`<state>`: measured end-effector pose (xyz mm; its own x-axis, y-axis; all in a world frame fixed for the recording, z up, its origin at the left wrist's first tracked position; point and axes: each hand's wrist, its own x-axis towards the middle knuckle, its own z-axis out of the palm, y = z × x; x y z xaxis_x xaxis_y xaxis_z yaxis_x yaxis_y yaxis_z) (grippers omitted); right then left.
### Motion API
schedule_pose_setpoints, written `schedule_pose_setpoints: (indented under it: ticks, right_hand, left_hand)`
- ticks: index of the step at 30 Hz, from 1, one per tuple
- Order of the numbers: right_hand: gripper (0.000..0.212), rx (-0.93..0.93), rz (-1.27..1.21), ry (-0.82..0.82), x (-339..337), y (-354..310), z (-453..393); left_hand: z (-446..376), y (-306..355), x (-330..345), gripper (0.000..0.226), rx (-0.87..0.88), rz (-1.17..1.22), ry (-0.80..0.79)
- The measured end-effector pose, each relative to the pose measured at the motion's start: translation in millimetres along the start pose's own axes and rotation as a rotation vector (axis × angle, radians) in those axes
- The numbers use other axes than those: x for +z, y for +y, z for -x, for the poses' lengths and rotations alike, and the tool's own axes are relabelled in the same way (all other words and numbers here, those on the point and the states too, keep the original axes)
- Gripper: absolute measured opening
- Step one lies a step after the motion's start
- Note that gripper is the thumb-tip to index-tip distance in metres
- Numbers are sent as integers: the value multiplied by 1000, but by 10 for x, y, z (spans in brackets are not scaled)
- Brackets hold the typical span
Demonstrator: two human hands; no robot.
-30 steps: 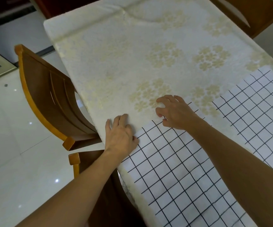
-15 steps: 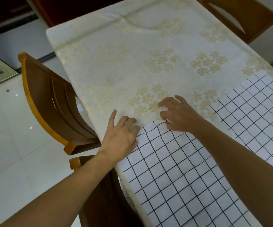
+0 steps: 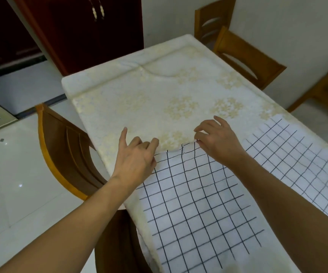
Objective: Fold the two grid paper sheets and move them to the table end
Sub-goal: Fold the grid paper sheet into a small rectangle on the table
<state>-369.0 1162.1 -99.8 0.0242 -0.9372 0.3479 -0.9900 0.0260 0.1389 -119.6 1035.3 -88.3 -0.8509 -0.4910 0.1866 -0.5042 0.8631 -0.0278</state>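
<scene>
Table (image 3: 159, 91): cream floral cloth.
Left of table: wooden chair (image 3: 64, 150), glossy white floor (image 3: 11, 184).
Beyond table: dark red cabinet (image 3: 84, 32), white wall (image 3: 277, 20).

Both hands are on the far edge of the near white grid paper sheet with black lines (image 3: 194, 198), which lies on the long table under a cream floral tablecloth (image 3: 149, 99). The left hand (image 3: 135, 158) grips the sheet's far left corner, index finger pointing out; the right hand (image 3: 218, 140) pinches the far right corner, lifting it slightly. A second grid paper sheet (image 3: 297, 154) lies right of the first. A brown wooden chair (image 3: 64, 146) stands left of the table.
</scene>
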Motion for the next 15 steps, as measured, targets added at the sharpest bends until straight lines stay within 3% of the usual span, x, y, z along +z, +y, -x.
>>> schedule_pose_setpoints:
  ticks: [4, 7, 11, 15]
  right_hand:
    - [14, 87, 93, 129, -429, 127, -111]
    - [7, 135, 129, 232, -880, 201, -178]
    - [12, 132, 136, 450, -1545, 197, -161]
    - [12, 100, 113, 539, -2077, 83, 86]
  left_hand:
    - [-242, 15, -472, 19, -24, 29, 125]
    - [-334, 89, -950, 13, -40, 35, 307]
    - [-257, 280, -1586, 16, -55, 4, 495]
    - [49, 582, -2041, 12, -59, -9, 632]
